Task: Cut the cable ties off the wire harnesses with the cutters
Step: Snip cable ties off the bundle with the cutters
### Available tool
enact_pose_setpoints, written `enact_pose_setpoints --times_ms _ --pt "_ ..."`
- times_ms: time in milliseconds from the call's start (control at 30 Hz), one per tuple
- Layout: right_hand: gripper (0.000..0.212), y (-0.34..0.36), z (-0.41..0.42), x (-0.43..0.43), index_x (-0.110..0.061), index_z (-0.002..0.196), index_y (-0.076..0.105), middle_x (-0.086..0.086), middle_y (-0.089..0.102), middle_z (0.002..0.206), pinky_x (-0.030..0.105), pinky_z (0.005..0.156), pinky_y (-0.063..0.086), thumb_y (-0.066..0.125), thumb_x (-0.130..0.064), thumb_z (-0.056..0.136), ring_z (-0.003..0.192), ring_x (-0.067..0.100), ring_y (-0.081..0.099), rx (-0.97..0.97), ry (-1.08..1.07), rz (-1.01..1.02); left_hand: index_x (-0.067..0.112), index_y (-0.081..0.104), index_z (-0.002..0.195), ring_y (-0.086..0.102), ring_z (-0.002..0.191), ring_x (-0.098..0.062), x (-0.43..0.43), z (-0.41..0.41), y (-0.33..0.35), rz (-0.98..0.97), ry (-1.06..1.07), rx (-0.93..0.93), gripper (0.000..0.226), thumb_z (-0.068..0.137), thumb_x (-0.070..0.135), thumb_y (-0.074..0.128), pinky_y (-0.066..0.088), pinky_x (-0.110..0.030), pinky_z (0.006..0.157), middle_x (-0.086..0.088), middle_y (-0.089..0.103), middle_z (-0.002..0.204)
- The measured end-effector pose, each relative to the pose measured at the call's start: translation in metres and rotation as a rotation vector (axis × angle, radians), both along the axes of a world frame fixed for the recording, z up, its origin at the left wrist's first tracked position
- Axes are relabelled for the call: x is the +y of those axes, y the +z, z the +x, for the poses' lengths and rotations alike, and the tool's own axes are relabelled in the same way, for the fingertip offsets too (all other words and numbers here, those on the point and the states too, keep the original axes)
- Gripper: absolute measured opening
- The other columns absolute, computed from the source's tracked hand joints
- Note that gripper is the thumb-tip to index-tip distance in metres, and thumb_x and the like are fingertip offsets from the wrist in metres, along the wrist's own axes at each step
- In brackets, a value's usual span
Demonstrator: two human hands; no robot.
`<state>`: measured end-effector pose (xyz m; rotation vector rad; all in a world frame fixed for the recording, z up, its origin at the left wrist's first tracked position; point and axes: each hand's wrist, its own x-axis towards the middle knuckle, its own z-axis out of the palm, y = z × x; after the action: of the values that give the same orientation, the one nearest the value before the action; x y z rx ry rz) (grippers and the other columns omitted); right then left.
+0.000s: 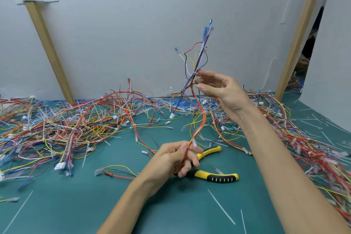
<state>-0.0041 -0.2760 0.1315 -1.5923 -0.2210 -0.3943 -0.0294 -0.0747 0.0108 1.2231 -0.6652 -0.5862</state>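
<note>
In the head view, the left hand (176,159) has its grip closed on the lower orange wires of one wire harness (201,52), pinching them just above the tabletop (114,205). The harness rises from there to the raised right hand (218,89). This grip is open: the fingers are nearly straight and the tips only touch the bundle at a white cable tie (194,72).

The cutters (222,177) lie on the tabletop, partly under the left hand, and nobody holds them. A big pile of harnesses (76,125) lies to the left.

The harness seems very light and soft, and it will bend and swing when it is free. I think it is best to pinch the bundle close beside the tie, so the tie stays steady for the blades. The thin wires can be nicked easily.
</note>
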Motion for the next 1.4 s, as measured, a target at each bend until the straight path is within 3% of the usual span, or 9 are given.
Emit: enact_pose_setpoints --times_ms 133,367,500,700,833,1000,1100,1200,1400 --pt "0.041 0.002 -0.001 -0.006 -0.016 0.126 0.065 0.002 0.074 0.11 0.012 0.075 0.048 0.067 0.002 0.09 0.096 0.001 0.067 -0.025 0.002 -0.041 0.015 0.075 0.098 0.045 0.049 -0.01 0.002 0.001 0.005 -0.114 0.007 0.052 0.034 0.099 0.028 0.044 0.039 -0.02 0.048 -0.003 0.065 0.076" --pt "0.04 0.002 0.001 -0.015 -0.022 0.128 0.065 0.001 0.073 0.122 0.032 0.085 0.041 0.063 0.0 0.094 0.117 0.013 0.064 -0.024 -0.013 -0.049 0.013 0.074 0.103 0.044 0.048 -0.008 0.006 0.003 0.007 -0.187 0.029 0.104 0.033 0.102 0.025 0.043 0.04 -0.019 0.049 0.0 0.063 0.076" --pt "0.038 0.001 0.001 -0.016 -0.015 0.133 0.062 0.001 0.071 0.124 0.029 0.085 0.047 0.061 -0.004 0.096 0.121 0.016 0.064 0.041 0.013 -0.041 0.015 0.074 0.11 0.043 0.05 -0.007 0.007 0.003 0.008 -0.167 0.043 0.086 0.033 0.101 0.027 0.045 0.038 -0.019 0.05 0.002 0.061 0.076" --pt "0.044 -0.006 0.001 -0.009 -0.01 0.145 0.05 0.003 0.063 0.137 0.033 0.093 0.056 0.056 -0.019 0.102 0.11 0.011 0.069 0.248 0.021 -0.416 0.019 0.073 0.117 0.037 0.05 -0.007 0.006 0.005 0.008 -0.198 0.164 0.076 0.03 0.104 0.025 0.047 0.033 -0.018 0.049 0.004 0.058 0.078" --pt "0.027 -0.01 -0.004 0.0 -0.022 0.121 0.071 -0.005 0.073 0.118 0.029 0.089 0.054 0.05 -0.029 0.105 0.102 0.009 0.072 0.359 0.181 -0.641 0.025 0.073 0.118 0.035 0.052 -0.008 0.008 0.01 0.01 -0.219 0.271 0.064 0.034 0.098 0.031 0.046 0.031 -0.018 0.05 0.005 0.058 0.078" --pt "0.074 -0.021 -0.004 0.019 -0.003 0.104 0.075 0.009 0.078 0.098 0.037 0.085 0.054 0.026 -0.058 0.105 0.093 0.021 0.075 0.569 0.33 -0.694 0.023 0.071 0.121 0.038 0.052 -0.009 0.007 0.009 0.006 -0.149 0.296 -0.002 0.036 0.098 0.035 0.046 0.035 -0.019 0.051 0.001 0.058 0.079" --pt "0.076 -0.032 0.0 0.031 -0.006 0.096 0.074 0.007 0.077 0.083 0.033 0.073 0.056 0.025 -0.065 0.102 0.081 0.021 0.074 0.613 0.329 -0.615 0.013 0.068 0.124 0.043 0.054 -0.012 0.004 0.006 0.005 -0.092 0.283 -0.065 0.039 0.099 0.034 0.045 0.038 -0.021 0.053 -0.004 0.061 0.081" --pt "0.058 -0.039 0.005 0.039 -0.003 0.106 0.072 0.006 0.074 0.077 0.031 0.07 0.053 0.046 -0.055 0.101 0.073 0.018 0.068 0.613 0.307 -0.487 0.008 0.068 0.12 0.051 0.055 -0.015 0.002 0.001 0.007 -0.023 0.299 -0.131 0.039 0.1 0.031 0.043 0.041 -0.023 0.053 -0.009 0.072 0.091" --pt "0.029 -0.034 0.005 0.038 -0.012 0.08 0.074 0.005 0.071 0.076 0.024 0.056 0.051 0.059 -0.026 0.101 0.056 0.01 0.065 0.504 0.22 -0.429 0.011 0.061 0.126 0.074 0.083 -0.02 0.004 -0.003 0.017 0.17 0.276 -0.297 0.029 0.104 0.018 0.045 0.053 -0.024 0.066 -0.001 0.076 0.11"
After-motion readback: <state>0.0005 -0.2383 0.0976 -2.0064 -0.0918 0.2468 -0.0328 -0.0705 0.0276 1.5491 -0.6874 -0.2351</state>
